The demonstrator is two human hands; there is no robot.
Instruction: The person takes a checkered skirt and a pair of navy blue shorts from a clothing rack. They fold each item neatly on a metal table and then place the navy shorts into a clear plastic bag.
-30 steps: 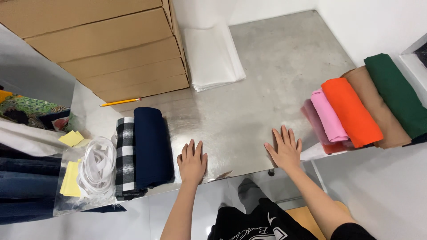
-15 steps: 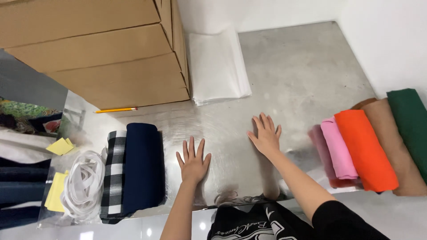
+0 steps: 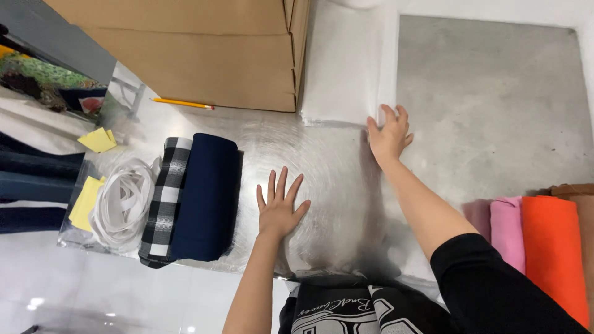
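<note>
My left hand (image 3: 279, 207) lies flat on the shiny metal table (image 3: 322, 167), fingers spread, holding nothing. A rolled navy fabric (image 3: 206, 196) and a black-and-white checked fabric (image 3: 164, 195) sit just to its left. My right hand (image 3: 390, 133) reaches far forward and touches the near right corner of a stack of white sheets (image 3: 346, 62); whether it grips the corner I cannot tell.
Large cardboard boxes (image 3: 204, 52) stand at the back left, with a yellow pencil (image 3: 182, 103) in front. A coil of white band (image 3: 124, 201) and yellow notes (image 3: 96, 140) lie far left. Pink (image 3: 507, 229) and orange (image 3: 554, 247) fabric rolls lie right.
My right hand has moved forward from the table's front edge up to the white sheets. My left hand stayed flat on the table. The view shifted forward.
</note>
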